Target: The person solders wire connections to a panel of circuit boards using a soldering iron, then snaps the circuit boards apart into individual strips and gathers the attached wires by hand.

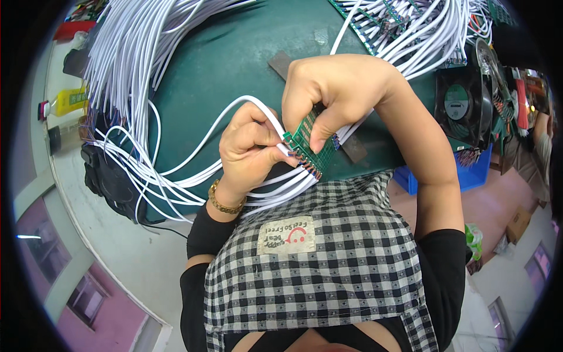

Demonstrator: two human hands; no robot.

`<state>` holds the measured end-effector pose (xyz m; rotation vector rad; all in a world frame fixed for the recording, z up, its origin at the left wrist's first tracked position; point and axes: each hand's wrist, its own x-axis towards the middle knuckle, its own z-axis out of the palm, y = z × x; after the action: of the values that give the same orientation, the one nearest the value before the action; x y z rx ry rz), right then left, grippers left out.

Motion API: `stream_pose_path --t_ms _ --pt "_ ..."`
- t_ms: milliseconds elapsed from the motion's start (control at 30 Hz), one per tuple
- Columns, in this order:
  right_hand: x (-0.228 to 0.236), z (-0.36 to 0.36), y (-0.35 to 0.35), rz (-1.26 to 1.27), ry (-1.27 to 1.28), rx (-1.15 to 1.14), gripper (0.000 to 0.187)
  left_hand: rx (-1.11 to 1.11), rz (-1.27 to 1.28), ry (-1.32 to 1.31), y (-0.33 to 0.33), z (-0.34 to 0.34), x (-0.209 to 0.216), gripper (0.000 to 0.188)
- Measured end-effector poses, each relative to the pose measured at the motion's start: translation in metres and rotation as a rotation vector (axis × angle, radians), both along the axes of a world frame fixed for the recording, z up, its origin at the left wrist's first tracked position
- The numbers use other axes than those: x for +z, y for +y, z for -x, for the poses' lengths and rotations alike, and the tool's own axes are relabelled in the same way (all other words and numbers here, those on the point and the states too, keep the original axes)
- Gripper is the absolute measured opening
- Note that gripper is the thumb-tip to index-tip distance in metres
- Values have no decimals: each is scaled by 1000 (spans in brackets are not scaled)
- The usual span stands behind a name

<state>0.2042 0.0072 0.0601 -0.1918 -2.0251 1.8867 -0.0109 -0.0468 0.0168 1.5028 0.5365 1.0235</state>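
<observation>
A green circuit board panel (314, 144) is held tilted above the table, just in front of my apron. My right hand (334, 100) grips it from above, with the thumb on its face and the fingers curled behind. My left hand (252, 144) pinches the end of a white cable (249, 100) against the board's left corner. Several more white cables (284, 190) run from the board's near edge, where short coloured wire ends meet it. Other white cables show at its right side, partly behind my right hand. A flat grey bar (353, 149) lies beneath the board.
A thick bundle of white cables (126, 64) hangs over the table's far left. Wired green boards (384, 26) are piled at the back right. A black fan (462, 105) stands at the right, above a blue bin (474, 171). A yellow bottle (69, 101) is at the left edge.
</observation>
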Motion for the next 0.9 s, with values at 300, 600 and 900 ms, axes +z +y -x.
stream_pose_path --t_ms 300,600,900 --pt "-16 -10 -3 165 -88 -195 27 -40 455 56 6 0 1 23" --pt "-16 -10 -11 139 -80 -299 21 -197 691 56 13 -3 21 46" --pt "-39 -14 -8 149 137 -229 27 -214 626 81 6 -16 21 48"
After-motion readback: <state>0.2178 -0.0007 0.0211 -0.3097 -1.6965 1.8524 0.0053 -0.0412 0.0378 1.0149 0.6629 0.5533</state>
